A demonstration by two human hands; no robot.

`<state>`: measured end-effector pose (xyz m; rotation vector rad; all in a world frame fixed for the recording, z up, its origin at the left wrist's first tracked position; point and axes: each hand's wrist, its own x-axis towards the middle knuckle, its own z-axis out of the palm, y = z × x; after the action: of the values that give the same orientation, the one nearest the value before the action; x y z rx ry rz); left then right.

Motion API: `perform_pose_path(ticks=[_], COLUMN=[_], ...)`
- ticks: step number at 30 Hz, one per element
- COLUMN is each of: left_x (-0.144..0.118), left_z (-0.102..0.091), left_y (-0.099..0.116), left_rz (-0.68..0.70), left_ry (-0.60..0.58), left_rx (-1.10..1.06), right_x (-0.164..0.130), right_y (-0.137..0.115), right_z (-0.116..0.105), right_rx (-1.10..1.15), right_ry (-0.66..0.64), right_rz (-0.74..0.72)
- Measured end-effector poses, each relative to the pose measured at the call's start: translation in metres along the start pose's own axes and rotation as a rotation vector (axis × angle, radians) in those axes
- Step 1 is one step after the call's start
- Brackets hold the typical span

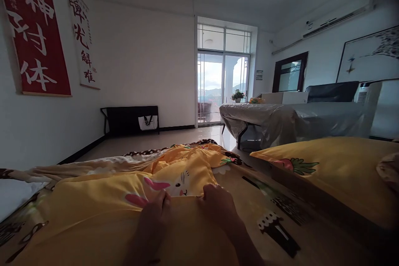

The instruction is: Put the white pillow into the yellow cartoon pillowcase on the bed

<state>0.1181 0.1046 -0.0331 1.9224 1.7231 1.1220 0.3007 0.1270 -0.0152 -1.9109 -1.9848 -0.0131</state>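
At six o'clock, left hand [160, 204] and right hand [218, 203] pinch an edge of yellow cloth [183, 228], patterned blanket [249, 205] stretching toward the pillow [343, 170] at four.

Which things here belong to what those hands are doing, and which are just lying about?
In use:
left hand
right hand
yellow rabbit-print cloth, gripped by both

Just around, untouched:
yellow vegetable-print bedding at right
white tote bag
potted plant
plastic-covered table

shows a bare left hand [159, 205] and a bare right hand [218, 204], rounded at the knuckles, with bare forearms [240, 235] in shadow.
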Motion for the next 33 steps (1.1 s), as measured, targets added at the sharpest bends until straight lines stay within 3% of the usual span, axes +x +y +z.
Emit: perform_pose_path(ticks=[15,22,33], left_x=[0.0007,0.0023,0.0018], left_z=[-0.0016,-0.0002,-0.0003], left_y=[-0.0013,-0.0046,-0.0039], left_rz=[-0.039,-0.034,-0.030], left_ry=[0.047,0.030,0.001], left_rx=[-0.007,-0.005,0.003], right_x=[-0.0054,-0.0053,-0.0008], right_y=[-0.0044,-0.0085,-0.0100], right_z=[0.0017,-0.0073,0.0012], right_rx=[-0.007,0.004,-0.023], right_ry=[-0.025,-0.021,0.008], right_rz=[-0.055,-0.013,-0.011])
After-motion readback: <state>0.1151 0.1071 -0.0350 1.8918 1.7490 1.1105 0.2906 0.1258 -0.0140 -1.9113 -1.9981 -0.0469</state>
